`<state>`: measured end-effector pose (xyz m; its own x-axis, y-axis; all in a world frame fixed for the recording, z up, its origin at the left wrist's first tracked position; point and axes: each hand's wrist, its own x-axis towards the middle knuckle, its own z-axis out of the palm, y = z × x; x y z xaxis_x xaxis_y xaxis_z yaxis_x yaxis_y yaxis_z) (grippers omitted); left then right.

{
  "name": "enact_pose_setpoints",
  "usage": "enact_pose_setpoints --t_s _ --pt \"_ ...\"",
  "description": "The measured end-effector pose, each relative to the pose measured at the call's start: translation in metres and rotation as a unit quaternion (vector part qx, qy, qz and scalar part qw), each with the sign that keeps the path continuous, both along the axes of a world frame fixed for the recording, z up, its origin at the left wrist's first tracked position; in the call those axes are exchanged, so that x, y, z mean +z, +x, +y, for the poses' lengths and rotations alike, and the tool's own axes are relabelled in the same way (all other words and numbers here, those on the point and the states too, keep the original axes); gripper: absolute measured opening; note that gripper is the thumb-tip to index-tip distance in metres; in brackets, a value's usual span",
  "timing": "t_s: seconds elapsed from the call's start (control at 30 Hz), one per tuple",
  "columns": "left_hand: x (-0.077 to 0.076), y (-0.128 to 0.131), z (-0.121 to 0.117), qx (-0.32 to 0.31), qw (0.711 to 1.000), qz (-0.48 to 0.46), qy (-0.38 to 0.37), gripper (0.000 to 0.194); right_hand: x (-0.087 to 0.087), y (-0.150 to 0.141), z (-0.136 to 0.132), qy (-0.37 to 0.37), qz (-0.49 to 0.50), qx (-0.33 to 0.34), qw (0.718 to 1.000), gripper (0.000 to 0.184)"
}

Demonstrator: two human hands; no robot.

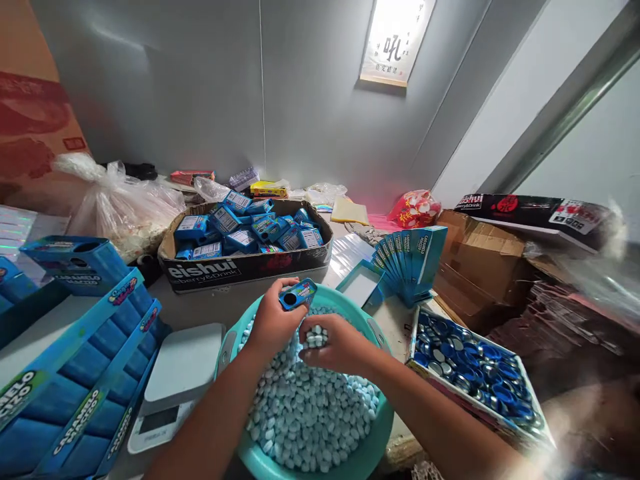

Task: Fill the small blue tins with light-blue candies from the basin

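Observation:
My left hand (276, 319) is closed around a small blue candy box (301, 294) with a round dark hole in its end, held over the far side of a turquoise basin (384, 417). Just to the right and below, my right hand (337, 345) is cupped around a small heap of pale blue candies (317, 337). The basin is filled with many more of these candies (313, 413), and both hands are above them. Behind the basin, a black-sided carton (250, 272) holds a pile of similar blue boxes (243, 223).
A white scale (185, 363) sits left of the basin, beside blue display boxes (75, 380). On the right stand a tray of blue-and-silver round caps (465, 367), folded blue cartons (415, 260) and a brown cardboard box (480, 260). A plastic bag (120, 207) lies back left.

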<state>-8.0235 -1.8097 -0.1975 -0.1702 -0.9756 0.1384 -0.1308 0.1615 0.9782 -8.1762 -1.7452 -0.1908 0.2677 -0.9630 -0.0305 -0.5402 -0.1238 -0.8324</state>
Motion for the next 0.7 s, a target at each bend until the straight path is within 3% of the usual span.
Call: enact_pose_setpoints --t_s 0.07,0.2,0.3,0.4,0.53,0.7 --pt "-0.006 0.001 0.002 -0.027 1.000 -0.013 0.004 0.045 0.006 -0.004 0.003 0.052 -0.157 -0.023 0.986 0.016" --pt "-0.011 0.004 0.007 -0.084 0.996 -0.034 0.013 0.040 0.023 -0.001 -0.001 0.145 -0.399 -0.080 0.902 0.021" --pt "-0.011 0.004 0.010 -0.140 0.989 -0.041 -0.008 0.037 0.037 0.007 -0.012 0.141 -0.454 -0.123 0.871 0.023" --pt "-0.011 0.003 0.010 -0.165 0.984 -0.057 -0.022 0.035 0.043 0.018 -0.023 0.088 -0.491 -0.170 0.850 0.027" --pt "-0.012 0.002 0.010 -0.170 0.981 -0.088 -0.017 0.018 0.036 0.034 -0.033 0.032 -0.517 -0.222 0.826 0.025" --pt "-0.015 0.001 0.006 -0.189 0.978 -0.089 -0.003 0.014 0.023 0.041 -0.035 -0.003 -0.525 -0.242 0.816 0.024"
